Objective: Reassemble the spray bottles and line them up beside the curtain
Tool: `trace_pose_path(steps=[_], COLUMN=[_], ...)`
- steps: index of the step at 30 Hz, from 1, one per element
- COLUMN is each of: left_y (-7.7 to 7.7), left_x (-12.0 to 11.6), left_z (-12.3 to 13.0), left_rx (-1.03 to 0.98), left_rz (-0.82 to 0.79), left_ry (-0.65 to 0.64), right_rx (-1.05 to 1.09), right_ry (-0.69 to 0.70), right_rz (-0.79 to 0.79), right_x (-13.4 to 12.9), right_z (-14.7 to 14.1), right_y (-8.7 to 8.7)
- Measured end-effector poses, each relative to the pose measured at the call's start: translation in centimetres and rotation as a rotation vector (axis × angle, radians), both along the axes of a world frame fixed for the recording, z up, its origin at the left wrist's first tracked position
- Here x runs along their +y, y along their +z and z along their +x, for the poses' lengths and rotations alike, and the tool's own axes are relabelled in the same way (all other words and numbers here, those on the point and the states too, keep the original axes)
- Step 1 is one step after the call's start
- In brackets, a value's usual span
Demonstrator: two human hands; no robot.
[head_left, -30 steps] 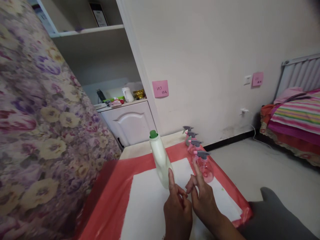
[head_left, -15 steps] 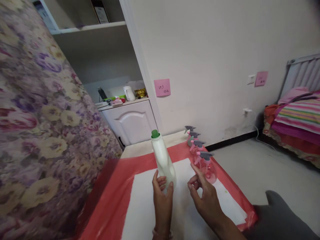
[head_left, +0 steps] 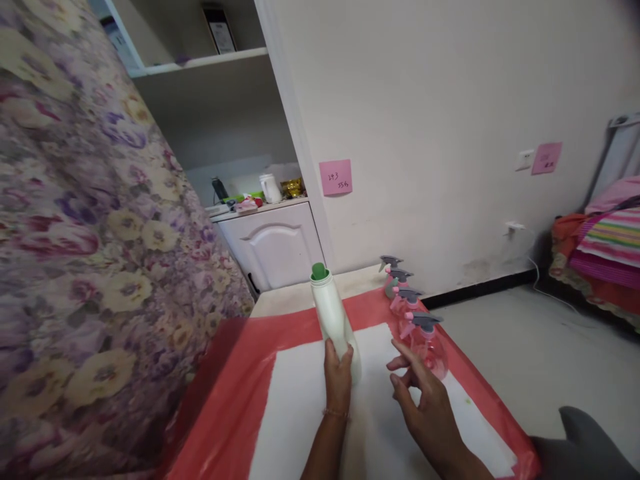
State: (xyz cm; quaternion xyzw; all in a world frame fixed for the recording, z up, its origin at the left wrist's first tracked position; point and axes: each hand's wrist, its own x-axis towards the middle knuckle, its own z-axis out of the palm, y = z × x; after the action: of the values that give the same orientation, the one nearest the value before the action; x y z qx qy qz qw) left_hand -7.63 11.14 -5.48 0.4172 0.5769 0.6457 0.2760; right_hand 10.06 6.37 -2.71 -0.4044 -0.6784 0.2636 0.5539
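Head cam: 4 spray btls (head_left: 431,355) nr R hand (head_left: 426,408), curtain (head_left: 100,267) beside tbl (head_left: 285,299).

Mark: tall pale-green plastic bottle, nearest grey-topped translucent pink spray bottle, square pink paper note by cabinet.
Pale-green plastic bottle (head_left: 333,316), head view: body.
Pink spray bottle (head_left: 434,353), head view: body.
Pink paper note (head_left: 335,178), head view: middle.

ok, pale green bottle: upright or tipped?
Upright: the pale green bottle has its neck up, base down, left hand on it; its slant roughly follows the cabinet edge.

A home bedroom, shown by the bed (head_left: 605,250), floral curtain (head_left: 100,267) and built-in cupboard (head_left: 277,240).
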Motion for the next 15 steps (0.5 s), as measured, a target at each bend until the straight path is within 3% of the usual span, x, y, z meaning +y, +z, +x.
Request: trace_pose_path(steps=[3,7,11,15], left_y=[1.0,3.6,6.3,7.0], left_x=[-0.2,-1.5,-4.5,-8.5], left_z=[-0.7,-1.6,-2.7,-4.4], left_rx=[-0.044,-0.063,-0.034,-0.032], left_rz=[0.025,0.040,0.074,0.064], left_ry=[-0.037,-0.073,-0.111,-0.099], right_rx=[0.026,0.022,0.031,0.018], right_ry=[-0.001,-0.001,0.021,0.058], right_rz=[-0.006,0.008,0.017,0.042], right_x=[0.1,-0.2,-0.7,-1.6], right_z=[0.1,0.1,0.1,-0.3], right_y=[0.1,0.5,0.9,1.3])
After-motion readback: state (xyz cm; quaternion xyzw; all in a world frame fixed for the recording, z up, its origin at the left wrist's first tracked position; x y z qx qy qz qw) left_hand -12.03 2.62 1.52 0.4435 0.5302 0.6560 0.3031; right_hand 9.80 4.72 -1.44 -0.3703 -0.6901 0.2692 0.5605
